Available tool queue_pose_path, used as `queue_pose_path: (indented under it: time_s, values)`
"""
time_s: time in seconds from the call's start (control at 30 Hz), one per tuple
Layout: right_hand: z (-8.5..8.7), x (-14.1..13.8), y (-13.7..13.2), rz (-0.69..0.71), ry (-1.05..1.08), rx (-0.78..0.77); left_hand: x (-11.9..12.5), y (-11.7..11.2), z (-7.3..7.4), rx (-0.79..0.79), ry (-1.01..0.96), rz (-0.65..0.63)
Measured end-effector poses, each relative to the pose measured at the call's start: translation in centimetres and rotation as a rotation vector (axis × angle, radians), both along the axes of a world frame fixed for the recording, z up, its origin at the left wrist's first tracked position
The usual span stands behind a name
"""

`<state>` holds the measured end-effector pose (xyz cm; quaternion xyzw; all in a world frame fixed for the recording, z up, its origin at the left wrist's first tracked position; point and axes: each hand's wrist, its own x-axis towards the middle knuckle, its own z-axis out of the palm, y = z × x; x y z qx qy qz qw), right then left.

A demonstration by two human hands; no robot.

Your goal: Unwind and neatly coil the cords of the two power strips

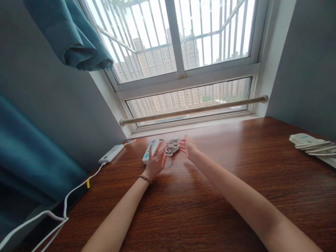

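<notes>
A white power strip with a blue socket face [147,154] lies on the brown wooden table, towards the window. Its grey-white cord [172,147] is coiled in a loose bundle just to its right. My left hand [156,159] is over the strip's right side with fingers spread, hiding part of it; whether it touches the strip I cannot tell. At the right edge of the coil is my right hand [188,147], its fingers apart and stretched towards the cord. Neither hand grips anything.
On the table's left edge lies a white device [111,154] with a white cable [76,190] running down from it. Another white power strip [307,140], wrapped in its cord, is at the far right. A wooden rail [194,111] crosses the window; blue curtains [34,147] hang left.
</notes>
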<state>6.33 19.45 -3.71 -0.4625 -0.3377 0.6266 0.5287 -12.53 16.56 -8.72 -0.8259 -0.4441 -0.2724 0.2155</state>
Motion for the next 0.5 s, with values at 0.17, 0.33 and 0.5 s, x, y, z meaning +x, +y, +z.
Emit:
queue_pose_path:
  time_s: [0.17,0.33,0.5]
  values:
    - [3.0,5.3,-3.0,0.034,0.129,0.21,1.4,-0.7,-0.4,0.011,0.308,-0.367]
    - [-0.6,16.2,-5.9,-0.051,-0.977,0.628,1.1,-0.3,-0.9,0.035,0.241,-0.396]
    - [-3.1,31.9,-8.4,-0.427,-1.701,1.087,1.2,-0.4,-0.9,0.045,0.161,-0.372]
